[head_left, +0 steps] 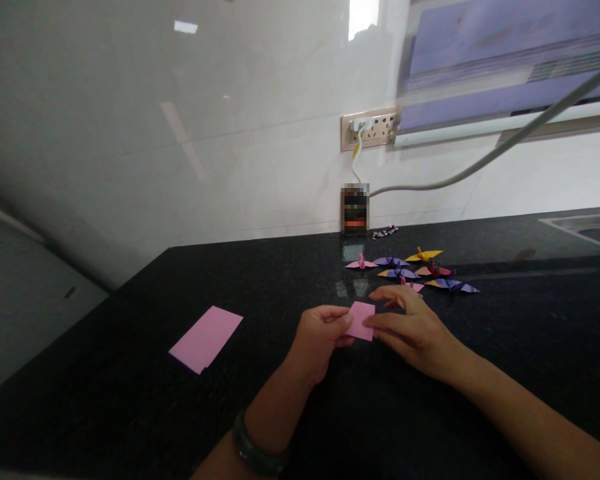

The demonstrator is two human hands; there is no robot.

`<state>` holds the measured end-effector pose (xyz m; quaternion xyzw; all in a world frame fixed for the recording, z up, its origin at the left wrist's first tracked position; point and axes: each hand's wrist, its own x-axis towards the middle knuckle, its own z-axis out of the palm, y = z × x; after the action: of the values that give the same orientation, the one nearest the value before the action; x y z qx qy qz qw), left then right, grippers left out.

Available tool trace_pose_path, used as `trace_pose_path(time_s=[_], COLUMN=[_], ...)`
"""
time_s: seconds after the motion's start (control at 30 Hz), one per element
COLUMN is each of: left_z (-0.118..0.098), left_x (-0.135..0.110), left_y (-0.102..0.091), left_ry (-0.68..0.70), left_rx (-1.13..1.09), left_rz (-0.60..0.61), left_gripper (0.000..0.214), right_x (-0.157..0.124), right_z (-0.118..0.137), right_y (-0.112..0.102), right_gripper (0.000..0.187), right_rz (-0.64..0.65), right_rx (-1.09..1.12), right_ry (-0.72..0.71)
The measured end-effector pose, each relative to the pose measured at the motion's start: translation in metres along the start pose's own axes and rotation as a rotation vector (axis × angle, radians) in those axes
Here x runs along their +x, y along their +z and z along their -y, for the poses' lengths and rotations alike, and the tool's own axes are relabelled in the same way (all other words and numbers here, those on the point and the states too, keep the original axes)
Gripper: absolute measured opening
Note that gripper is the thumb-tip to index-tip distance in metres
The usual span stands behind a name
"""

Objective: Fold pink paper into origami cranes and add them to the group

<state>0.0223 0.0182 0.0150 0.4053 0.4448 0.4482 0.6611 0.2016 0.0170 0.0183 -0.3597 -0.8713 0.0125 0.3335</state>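
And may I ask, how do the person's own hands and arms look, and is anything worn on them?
The left hand and the right hand have no gloves, and no sleeve shows on either forearm. Around the left forearm is a smooth, rounded, dark grey-green bangle. No bracelet shows on the right arm.

A glossy black countertop (130, 313) bears pink paper (207, 339), clustered paper cranes (399, 273), a dark-and-light strand (385, 232) and an upright, blurred object (355, 210).
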Motion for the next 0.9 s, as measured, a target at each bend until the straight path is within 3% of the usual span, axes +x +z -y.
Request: trace_pose_path(time_s=[0.17,0.4,0.6,0.73,0.8,0.9], left_z=[0.001,0.000,-0.001,0.001,0.001,0.001], left_x=[0.000,-0.001,-0.003,-0.002,-0.002,-0.002], left_y=[0.002,0.004,0.006,0.004,0.002,-0.001], left_ry=[0.024,0.057,0.137,0.188,0.189,0.207], left_rx=[0.048,0.084,0.086,0.148,0.203,0.307], left_rz=[-0.028,0.000,0.068,-0.012,-0.008,0.075], left_gripper=[0.027,0.028,0.028,0.023,0.019,0.014], right_x=[0.000,0.002,0.002,0.003,0.003,0.004], right_z=[0.003,0.013,0.017,0.019,0.018,0.015], right_y=[0.004,0.017,0.016,0.014,0.013,0.011], right_gripper=[0.016,0.012,0.013,0.013,0.011,0.025], right_rz=[-0.024,-0.166,-0.181,-0.168,-0.180,-0.127], right_rx=[0.021,0.247,0.284,0.323,0.365,0.454], right_ry=[0.023,0.272,0.339,0.362,0.441,0.544])
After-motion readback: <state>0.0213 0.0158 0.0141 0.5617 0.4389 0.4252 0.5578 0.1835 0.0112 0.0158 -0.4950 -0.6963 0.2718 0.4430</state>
